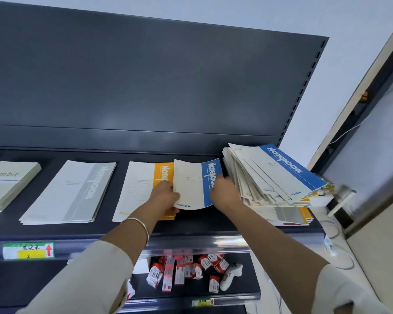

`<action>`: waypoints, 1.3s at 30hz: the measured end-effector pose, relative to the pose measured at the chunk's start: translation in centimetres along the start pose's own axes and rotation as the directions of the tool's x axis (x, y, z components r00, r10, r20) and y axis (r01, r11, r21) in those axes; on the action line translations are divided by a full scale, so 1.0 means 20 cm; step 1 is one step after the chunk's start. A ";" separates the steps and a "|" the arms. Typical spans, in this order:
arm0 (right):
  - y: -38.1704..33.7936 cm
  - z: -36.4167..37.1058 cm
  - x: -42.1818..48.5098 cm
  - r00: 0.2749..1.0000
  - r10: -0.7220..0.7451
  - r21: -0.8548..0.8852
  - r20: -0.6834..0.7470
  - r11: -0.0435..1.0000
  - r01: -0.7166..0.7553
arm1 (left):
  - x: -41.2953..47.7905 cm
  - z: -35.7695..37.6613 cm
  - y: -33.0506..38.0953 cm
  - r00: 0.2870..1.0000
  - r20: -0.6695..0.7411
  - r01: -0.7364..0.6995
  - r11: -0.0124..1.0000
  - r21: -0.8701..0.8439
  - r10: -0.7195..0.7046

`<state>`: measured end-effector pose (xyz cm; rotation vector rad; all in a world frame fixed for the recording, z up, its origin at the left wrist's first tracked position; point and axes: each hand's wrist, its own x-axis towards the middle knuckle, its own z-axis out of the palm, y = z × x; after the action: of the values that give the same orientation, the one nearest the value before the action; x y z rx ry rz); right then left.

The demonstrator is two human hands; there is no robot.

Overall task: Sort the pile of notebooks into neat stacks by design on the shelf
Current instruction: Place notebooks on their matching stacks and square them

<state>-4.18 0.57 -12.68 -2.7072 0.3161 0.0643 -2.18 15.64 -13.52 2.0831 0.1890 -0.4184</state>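
A blue-banded notebook (194, 184) curves upward over the dark shelf (191, 225), held between both hands. My left hand (166, 196) grips its left edge and bottom corner. My right hand (225, 189) holds its right, blue edge. Right of it lies a messy pile of notebooks (272, 175), blue-banded ones on top, orange ones at the bottom. Left of it sits an orange-banded stack (141, 189), partly under my left hand. Further left are a grey-banded stack (70, 191) and a "Gambit" stack (9, 184).
The shelf's back panel (145, 75) rises behind the stacks. A lower shelf holds several small red-and-white boxes (186, 270) and a white controller (230, 275). A price label (28, 250) sits on the shelf's front rail. A wall and door frame stand at right.
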 end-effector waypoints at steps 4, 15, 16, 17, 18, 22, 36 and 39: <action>-0.01 0.00 -0.02 0.995 -0.072 -0.246 0.065 0.965 0.085 | 0.00 0.04 0.02 1.000 -0.025 0.017 1.000 -0.007 -0.017; 0.05 0.06 -0.01 0.930 -0.163 -0.268 0.330 0.928 0.257 | 0.02 0.07 0.03 0.984 -0.045 -0.146 0.917 0.372 0.175; 0.05 0.06 -0.01 0.930 -0.167 -0.272 0.326 0.926 0.261 | 0.01 0.06 0.03 0.971 -0.074 -0.162 0.860 0.483 0.225; 0.05 0.06 -0.01 0.931 -0.170 -0.278 0.322 0.923 0.265 | 0.01 0.04 0.03 0.955 -0.113 -0.164 0.804 0.572 0.275; 0.05 0.06 -0.01 0.931 -0.175 -0.286 0.319 0.919 0.271 | 0.00 0.02 0.03 0.938 -0.143 -0.162 0.765 0.624 0.315; 0.03 0.06 0.00 0.938 -0.189 -0.316 0.290 0.906 0.280 | 0.02 -0.07 -0.02 0.926 -0.131 -0.187 0.733 0.654 0.353; -0.28 0.19 0.08 0.910 -0.363 -0.184 0.202 0.898 0.399 | 0.03 -0.33 -0.28 0.963 0.118 -0.238 0.557 0.796 0.243; -0.32 0.22 0.10 0.915 -0.335 -0.207 0.226 0.901 0.381 | 0.02 -0.36 -0.32 0.969 0.188 -0.244 0.515 0.822 0.159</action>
<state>-0.77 7.53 -14.30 -2.9287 -0.2702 0.2629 -2.23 25.13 -15.40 3.0012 -0.4162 -0.5169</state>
